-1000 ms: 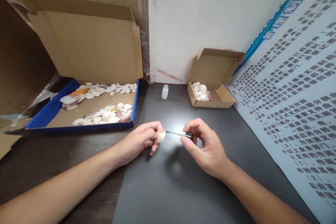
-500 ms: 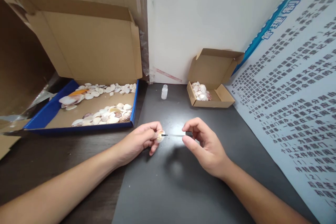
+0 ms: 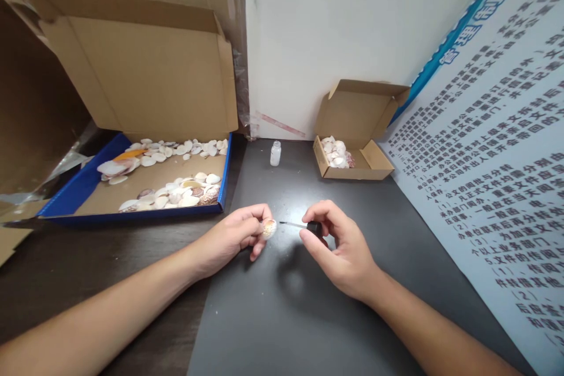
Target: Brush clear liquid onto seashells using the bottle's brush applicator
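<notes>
Between thumb and fingers, my left hand pinches a small seashell, pale with an orange-brown tint, over the dark table mat. My right hand is closed on the black cap of a brush applicator. Its thin stem points left at the shell, and the dark brush tip is a short gap from the shell's edge. Farther back on the mat stands a small uncapped bottle with whitish contents.
To the left, a blue-edged cardboard box lies open, holding several shells in two groups. A smaller cardboard box with white shells stands at the back right. A white wall rises behind, and a printed board leans along the right.
The brush tip has moved right, off the shell, and the black cap has tilted in my right hand. My left hand holds the shell in the same place.
</notes>
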Motion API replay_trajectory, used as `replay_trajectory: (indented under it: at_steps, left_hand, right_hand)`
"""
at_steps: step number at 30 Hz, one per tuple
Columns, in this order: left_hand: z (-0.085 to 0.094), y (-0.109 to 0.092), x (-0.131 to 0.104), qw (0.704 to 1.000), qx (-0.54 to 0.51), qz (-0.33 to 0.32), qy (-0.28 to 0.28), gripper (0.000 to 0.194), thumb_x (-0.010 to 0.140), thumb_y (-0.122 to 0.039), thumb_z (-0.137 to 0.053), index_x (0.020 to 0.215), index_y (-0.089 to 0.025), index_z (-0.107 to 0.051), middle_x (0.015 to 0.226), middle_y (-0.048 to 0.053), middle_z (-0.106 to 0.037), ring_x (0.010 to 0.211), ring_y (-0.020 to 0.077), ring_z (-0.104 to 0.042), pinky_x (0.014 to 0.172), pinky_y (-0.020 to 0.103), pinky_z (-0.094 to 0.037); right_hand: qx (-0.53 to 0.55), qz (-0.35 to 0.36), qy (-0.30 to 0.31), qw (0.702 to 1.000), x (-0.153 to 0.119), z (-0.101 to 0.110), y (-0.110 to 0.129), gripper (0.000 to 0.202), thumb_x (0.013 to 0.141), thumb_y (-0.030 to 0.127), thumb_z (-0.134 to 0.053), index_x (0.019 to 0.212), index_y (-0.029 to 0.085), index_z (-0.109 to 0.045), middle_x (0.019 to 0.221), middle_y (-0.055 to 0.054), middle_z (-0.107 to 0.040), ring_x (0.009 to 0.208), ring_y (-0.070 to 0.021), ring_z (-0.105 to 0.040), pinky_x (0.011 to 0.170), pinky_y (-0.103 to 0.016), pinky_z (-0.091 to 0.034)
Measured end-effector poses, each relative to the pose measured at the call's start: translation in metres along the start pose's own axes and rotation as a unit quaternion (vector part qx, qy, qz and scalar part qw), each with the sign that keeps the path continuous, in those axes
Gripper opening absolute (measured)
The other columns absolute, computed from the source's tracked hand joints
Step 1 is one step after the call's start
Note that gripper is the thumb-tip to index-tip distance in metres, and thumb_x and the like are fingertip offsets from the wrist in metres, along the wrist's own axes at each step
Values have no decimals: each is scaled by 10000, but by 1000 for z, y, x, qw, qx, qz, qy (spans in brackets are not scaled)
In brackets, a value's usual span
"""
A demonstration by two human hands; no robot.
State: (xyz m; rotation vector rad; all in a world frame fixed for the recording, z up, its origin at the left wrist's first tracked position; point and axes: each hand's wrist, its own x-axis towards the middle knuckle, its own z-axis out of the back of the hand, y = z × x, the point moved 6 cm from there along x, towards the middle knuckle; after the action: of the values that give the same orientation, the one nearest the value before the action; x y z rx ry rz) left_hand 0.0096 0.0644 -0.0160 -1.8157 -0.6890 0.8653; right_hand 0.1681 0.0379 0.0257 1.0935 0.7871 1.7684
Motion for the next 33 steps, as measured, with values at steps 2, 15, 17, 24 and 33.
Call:
replay_trajectory:
  at_steps: [2,15,17,24,33]
  left_hand:
    - [0,0,0,1000,-1,1,0,72,761,-206,-527,725,-181,-470,639,-41,-447,534,88,-421,508,217,-381]
    - [0,1,1,1000,1,0,4,74,773,-203,-522,730,-181,-465,663,-42,-458,533,83,-436,509,218,-384]
    - [1,2,2,1000,7,-3,9,77,771,-207,-526,732,-182,-465,669,-43,-457,534,82,-435,514,221,-384]
    - [2,8,1,998,60,-16,15,118,835,-277,-515,773,-197,-455,623,-62,-457,523,86,-430,537,228,-364]
    - [-2,4,1,996,87,-19,14,137,834,-297,-515,763,-206,-441,560,-71,-444,512,96,-406,542,231,-346]
  right_hand:
    - [20,0,16,1000,0,-2,0,84,874,209,-572,945,232,-535,697,51,-450,570,-108,-441,523,-216,-407]
    - [-12,11,22,1000,0,0,2,78,870,204,-583,930,227,-539,709,47,-462,555,-104,-446,521,-228,-400]
    - [-30,14,5,999,1,1,3,98,842,169,-594,901,226,-540,709,48,-433,559,-103,-427,502,-217,-386]
    - [14,3,25,1000,-2,0,1,106,876,216,-586,963,238,-530,703,55,-467,553,-105,-451,531,-232,-409]
    - [-2,2,22,1000,1,1,1,86,876,221,-587,944,229,-535,696,47,-488,540,-109,-456,530,-242,-413]
